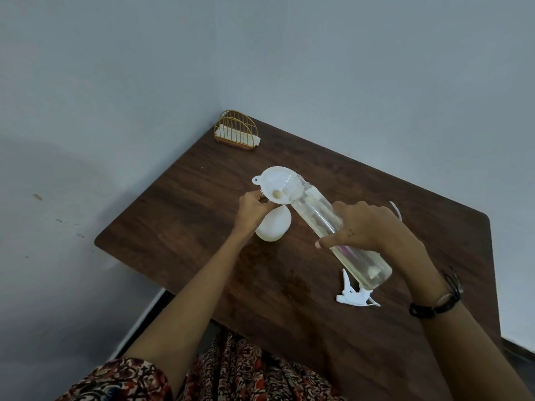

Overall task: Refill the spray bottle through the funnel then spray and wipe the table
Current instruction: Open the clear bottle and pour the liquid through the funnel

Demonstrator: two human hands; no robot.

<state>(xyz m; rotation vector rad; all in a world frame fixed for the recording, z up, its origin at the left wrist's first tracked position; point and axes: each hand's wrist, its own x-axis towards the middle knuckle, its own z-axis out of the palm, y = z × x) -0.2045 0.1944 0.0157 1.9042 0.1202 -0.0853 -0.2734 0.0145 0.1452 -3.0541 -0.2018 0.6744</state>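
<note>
My right hand (367, 227) grips a clear plastic bottle (315, 215) around its middle and holds it tilted, its open threaded neck over the rim of a white funnel (275, 186). My left hand (253, 205) pinches the funnel's near edge. The funnel sits in the top of a white bottle (273, 227) that stands on the dark wooden table (188, 215). A little pale liquid lies in the clear bottle. A white spray trigger head (353, 293) lies on the table near the clear bottle's base, its thin white tube (396, 209) showing beyond my right hand.
A gold wire napkin holder (236, 130) with white napkins stands at the table's far corner against the grey wall. The table's left edge drops to the floor. My patterned clothing shows at the bottom.
</note>
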